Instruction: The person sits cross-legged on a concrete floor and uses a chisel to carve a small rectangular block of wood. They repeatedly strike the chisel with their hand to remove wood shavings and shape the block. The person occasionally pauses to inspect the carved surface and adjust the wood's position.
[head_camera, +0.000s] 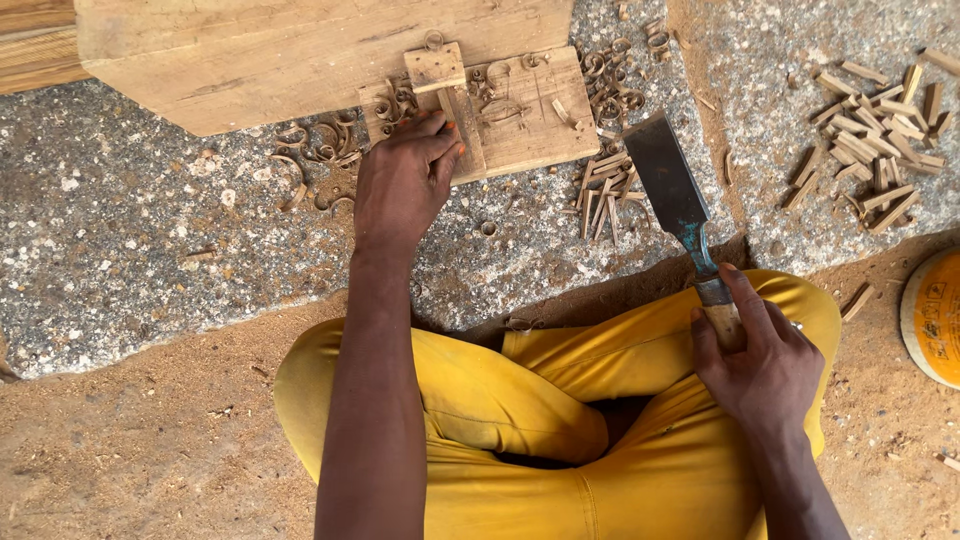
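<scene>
Fingers (432, 135) of the left hand (400, 185) curled down onto a thin wood stick (452, 112), pinning it flat against a small board (520, 125); no full wrap, just pressure from the fingertips. Right hand (762, 365) closed firmly round the wooden handle of a broad chisel (668, 190), blade pointing away over the stone slab (130, 230), edge clear of the board. Stick lying across the middle of the board, with a short square block (434, 68) at its far end. Light and stiff by the look of it, likely brittle along the grain, so best held low and flat near the hand end, away from where steel would meet it. Chisel probably heavy at the blade and sharp; handle the only safe place to grip. Curled shavings (320, 150) scattered around the board, cut sticks (605, 195) just beside the blade, another heap of sticks (880, 140) well off to the right. Larger plank (250, 60) behind the board. Yellow trousers (520, 410) below, yellow tin (932, 318) at the right edge on sawdust.
</scene>
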